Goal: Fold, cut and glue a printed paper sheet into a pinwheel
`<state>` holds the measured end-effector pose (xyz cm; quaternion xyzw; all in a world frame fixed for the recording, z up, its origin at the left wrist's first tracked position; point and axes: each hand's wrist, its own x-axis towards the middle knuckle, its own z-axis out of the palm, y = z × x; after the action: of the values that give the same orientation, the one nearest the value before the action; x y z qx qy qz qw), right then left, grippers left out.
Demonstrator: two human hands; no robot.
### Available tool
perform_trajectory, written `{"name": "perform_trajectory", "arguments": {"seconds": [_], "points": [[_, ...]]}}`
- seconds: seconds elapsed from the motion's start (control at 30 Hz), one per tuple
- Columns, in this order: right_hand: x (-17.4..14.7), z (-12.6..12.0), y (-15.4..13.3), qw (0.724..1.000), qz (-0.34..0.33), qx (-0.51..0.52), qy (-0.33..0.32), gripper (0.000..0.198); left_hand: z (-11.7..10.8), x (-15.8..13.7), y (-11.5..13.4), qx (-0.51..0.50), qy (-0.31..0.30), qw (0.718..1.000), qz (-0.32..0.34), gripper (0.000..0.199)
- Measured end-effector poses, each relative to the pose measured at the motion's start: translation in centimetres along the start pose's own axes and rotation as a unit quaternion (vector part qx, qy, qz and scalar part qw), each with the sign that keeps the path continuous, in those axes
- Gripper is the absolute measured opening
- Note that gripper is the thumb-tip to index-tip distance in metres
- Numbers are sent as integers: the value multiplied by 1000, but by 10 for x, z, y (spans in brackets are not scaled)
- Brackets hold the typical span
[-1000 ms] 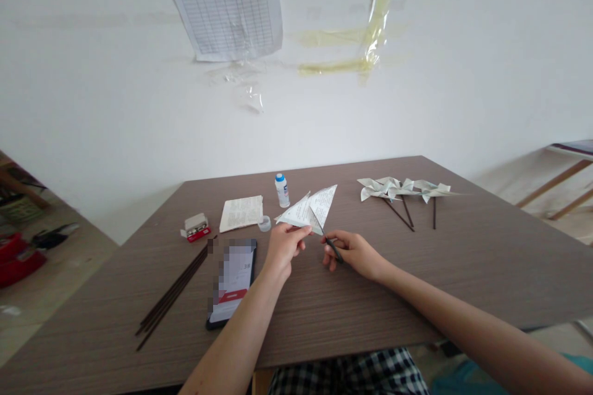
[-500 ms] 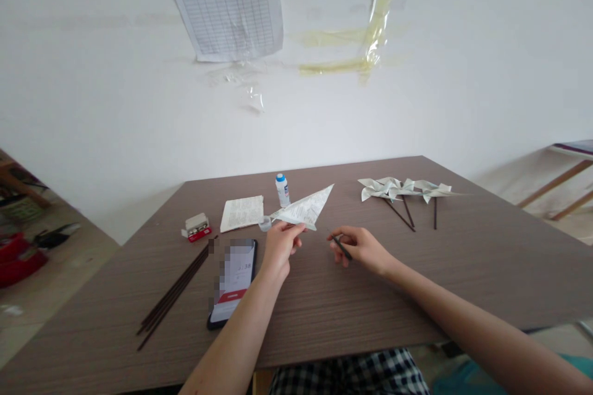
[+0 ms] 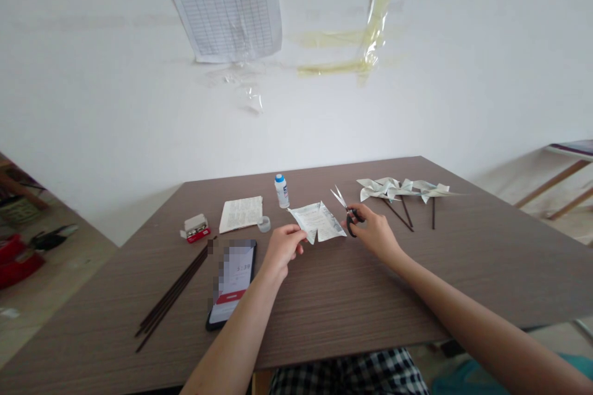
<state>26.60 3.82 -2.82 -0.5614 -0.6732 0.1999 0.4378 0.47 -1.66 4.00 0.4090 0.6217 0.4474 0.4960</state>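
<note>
My left hand (image 3: 283, 251) pinches the left corner of a printed paper square (image 3: 319, 221), which has a slit cut into its near edge. To the right of the paper, my right hand (image 3: 374, 233) holds black-handled scissors (image 3: 340, 197) by the loops. The blades are slightly apart and point up and to the left, clear of the paper. Beyond the paper stands a white glue bottle (image 3: 281, 192) with a blue cap. A roll of clear tape (image 3: 264, 224) lies beside a stack of printed paper (image 3: 239, 214), left of the paper square.
Several paper pinwheels (image 3: 403, 189) on dark sticks lie at the back right. On the left are a small red-and-white box (image 3: 196, 228), several dark sticks (image 3: 173, 293) and a phone (image 3: 234, 284). A white wall borders the brown table (image 3: 352, 308).
The paper has gone from a folded triangle to an opened square with a slit showing. My right hand has moved up and right, turning the scissors so their blades point away from me.
</note>
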Motion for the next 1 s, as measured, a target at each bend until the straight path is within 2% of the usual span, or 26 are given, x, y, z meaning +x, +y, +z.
{"name": "perform_trajectory", "arguments": {"seconds": [0.23,0.37,0.57,0.83,1.0], "points": [[4,11,9,996,24,50,-74,34,-1,4,-3,16,10,1000,6,34],[3,13,6,989,50,86,-107,36,-1,4,-5,23,17,1000,12,33],[2,13,8,986,36,127,-97,38,-2,5,-6,27,22,999,12,32],[5,18,16,977,44,196,-75,46,-3,7,-5,3,47,999,18,18],[7,18,15,969,53,232,-63,49,-4,8,-5,-9,59,998,24,22]]}}
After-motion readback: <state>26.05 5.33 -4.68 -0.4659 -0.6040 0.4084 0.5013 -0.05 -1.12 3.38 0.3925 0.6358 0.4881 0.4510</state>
